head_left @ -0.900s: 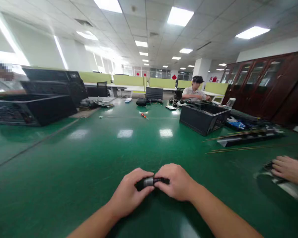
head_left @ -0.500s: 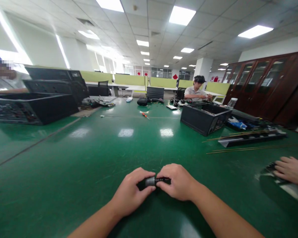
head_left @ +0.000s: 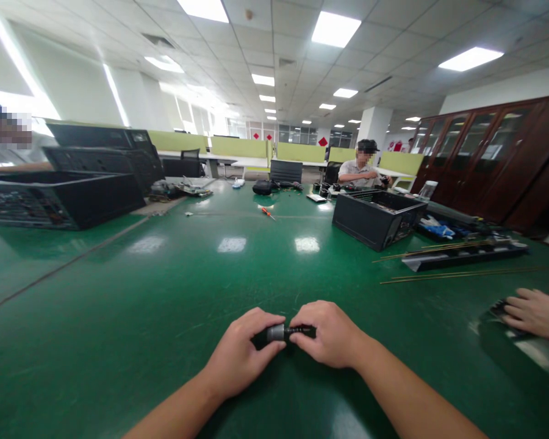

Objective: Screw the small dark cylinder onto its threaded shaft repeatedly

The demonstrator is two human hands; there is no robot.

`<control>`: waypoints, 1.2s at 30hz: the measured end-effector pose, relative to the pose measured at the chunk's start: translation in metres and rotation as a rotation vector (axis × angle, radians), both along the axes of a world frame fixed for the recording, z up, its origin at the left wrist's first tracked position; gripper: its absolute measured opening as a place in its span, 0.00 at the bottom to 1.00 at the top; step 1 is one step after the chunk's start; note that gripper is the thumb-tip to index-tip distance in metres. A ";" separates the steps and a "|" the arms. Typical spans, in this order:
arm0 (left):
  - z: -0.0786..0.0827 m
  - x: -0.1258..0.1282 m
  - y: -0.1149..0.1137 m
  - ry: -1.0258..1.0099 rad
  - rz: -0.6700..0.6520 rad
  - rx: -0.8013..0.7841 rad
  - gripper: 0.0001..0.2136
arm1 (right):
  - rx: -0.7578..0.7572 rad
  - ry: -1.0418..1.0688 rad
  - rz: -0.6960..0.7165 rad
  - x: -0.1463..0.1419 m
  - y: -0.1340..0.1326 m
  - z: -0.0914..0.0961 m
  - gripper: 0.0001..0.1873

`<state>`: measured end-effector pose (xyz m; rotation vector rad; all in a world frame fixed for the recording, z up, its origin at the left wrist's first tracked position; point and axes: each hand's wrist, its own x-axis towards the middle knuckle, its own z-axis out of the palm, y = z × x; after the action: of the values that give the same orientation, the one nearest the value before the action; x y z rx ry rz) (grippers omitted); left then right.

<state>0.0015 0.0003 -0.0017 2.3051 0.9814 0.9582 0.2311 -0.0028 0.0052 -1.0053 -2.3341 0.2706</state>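
My left hand (head_left: 243, 349) is closed around a short grey-and-black cylinder (head_left: 275, 332), thumb below and fingers above. From its right end runs a thin black ribbed piece (head_left: 297, 330), pinched by my right hand (head_left: 329, 334) between thumb and fingers. The two parts meet end to end in a line just over the green tabletop (head_left: 201, 292). Whether they are one piece or two pressed together I cannot tell. Their outer ends are hidden in my palms.
Black computer cases (head_left: 361, 219) stand at right and left (head_left: 105, 198). An orange screwdriver (head_left: 266, 212) lies ahead. Thin brass-coloured rods (head_left: 439, 277) lie near a metal channel (head_left: 466, 255). Another person's hand (head_left: 537, 314) rests at the right edge. More people sit across and at far left.
My right fingertips have shifted slightly right, so a bit more of the join between cylinder and ribbed piece shows. The person across has moved their arms.
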 end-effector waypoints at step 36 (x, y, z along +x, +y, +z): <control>-0.001 -0.001 -0.001 -0.005 0.052 0.030 0.12 | 0.009 -0.001 -0.038 0.005 0.001 0.001 0.06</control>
<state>0.0001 -0.0002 -0.0024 2.3107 1.0369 1.0056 0.2357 -0.0022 0.0065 -1.0446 -2.3126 0.2439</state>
